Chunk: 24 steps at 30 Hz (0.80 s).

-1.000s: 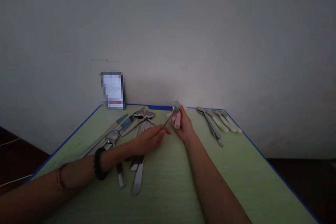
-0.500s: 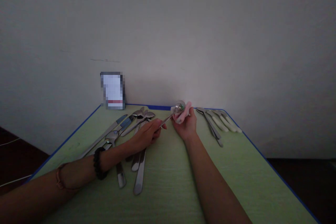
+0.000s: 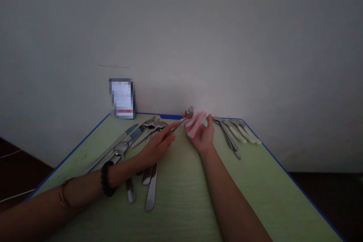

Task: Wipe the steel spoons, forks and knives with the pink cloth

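Note:
My left hand [image 3: 159,145] pinches the handle of a small metal spoon [image 3: 184,118], whose bowl points up and to the right near the table's far edge. My right hand [image 3: 202,136] is closed on a pink cloth [image 3: 196,124], which touches the spoon's bowl. A black bead bracelet and a thin band sit on my left wrist. Both forearms stretch across the green table [image 3: 184,193].
A heap of metal knives and spoons [image 3: 133,141] lies left of my left hand. A row of cutlery, some with white handles [image 3: 236,131], lies at the far right. A blurred small card [image 3: 122,98] leans on the grey wall. The table has a blue edge.
The spoon's bowl has risen slightly and my left hand has shifted a little left. My right hand has turned, so the pink cloth now spreads more to the right of the bowl.

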### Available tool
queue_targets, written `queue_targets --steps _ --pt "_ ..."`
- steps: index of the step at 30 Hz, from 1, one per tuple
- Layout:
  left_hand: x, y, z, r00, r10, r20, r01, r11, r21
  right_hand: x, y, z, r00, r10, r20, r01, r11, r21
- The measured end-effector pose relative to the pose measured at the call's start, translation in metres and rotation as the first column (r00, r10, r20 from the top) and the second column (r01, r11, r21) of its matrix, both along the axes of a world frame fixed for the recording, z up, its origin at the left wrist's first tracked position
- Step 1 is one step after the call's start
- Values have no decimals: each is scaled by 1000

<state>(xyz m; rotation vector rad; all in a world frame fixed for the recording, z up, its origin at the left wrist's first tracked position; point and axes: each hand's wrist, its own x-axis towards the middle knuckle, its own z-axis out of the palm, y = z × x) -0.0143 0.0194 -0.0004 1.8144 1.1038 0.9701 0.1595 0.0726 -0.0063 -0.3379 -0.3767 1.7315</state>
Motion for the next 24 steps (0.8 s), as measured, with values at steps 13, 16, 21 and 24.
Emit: queue_targets --steps 13,16,21,24 --pt "1 5 -1 990 -21 -141 39 991 131 -5 3 2 999 -26 -26 24 995 -93" --pt "1 5 -3 989 -20 -149 42 989 143 -10 9 0 995 -82 57 90 985 -149" --pt "2 6 -4 989 -13 -148 34 989 143 -10 10 -1 986 -43 160 77 974 -212" --pt "2 6 -6 990 -17 -143 38 989 143 -10 3 2 987 51 150 -38 996 -86"
